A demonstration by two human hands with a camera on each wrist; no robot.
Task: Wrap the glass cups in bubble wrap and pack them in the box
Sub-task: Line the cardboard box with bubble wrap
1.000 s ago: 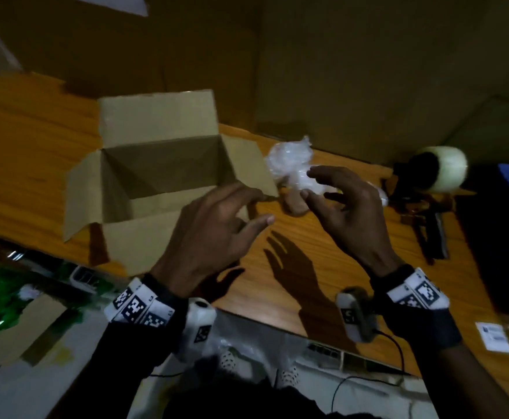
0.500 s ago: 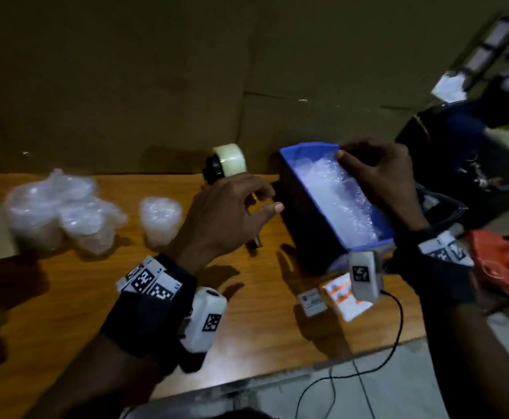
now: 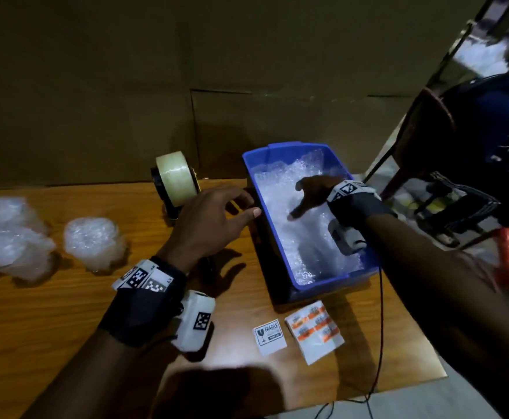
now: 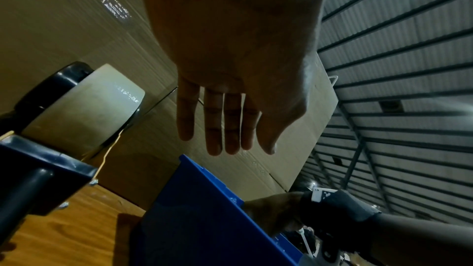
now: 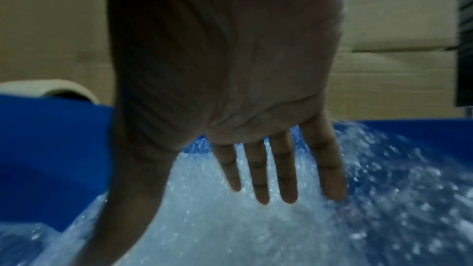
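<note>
Nearest, at 6 o'clock on the wooden table (image 3: 50, 322): a white FRAGILE label (image 3: 269, 336) with a stack of orange-and-white labels (image 3: 316, 331) just beside it at its 3 o'clock.

Mid-table: left hand (image 3: 207, 220) hovers with fingers straight and relaxed, holding nothing, its fingertips close to the left wall of the blue bin (image 3: 277, 237). The left wrist view confirms a flat, released palm (image 4: 230, 68) above the bin's rim (image 4: 204, 189).

At 9 o'clock, well apart from the hands: a wrapped cup (image 3: 91, 240) stands alone, with more wrapped bundles (image 3: 5, 237) further left, partly cut off by the edge.

Bin sits at 3 o'clock of the left hand, filled with bubble wrap (image 3: 304, 246). Right hand (image 3: 313, 196) reaches into it, fingers spread and extended, not clenched; in the right wrist view the fingertips (image 5: 262, 195) lie against the wrap (image 5: 230, 230), nothing gripped.

Farther, at 12 o'clock of the left hand: tape dispenser (image 3: 174, 182) with a clear roll, against the cardboard backdrop (image 3: 96, 101).
</note>
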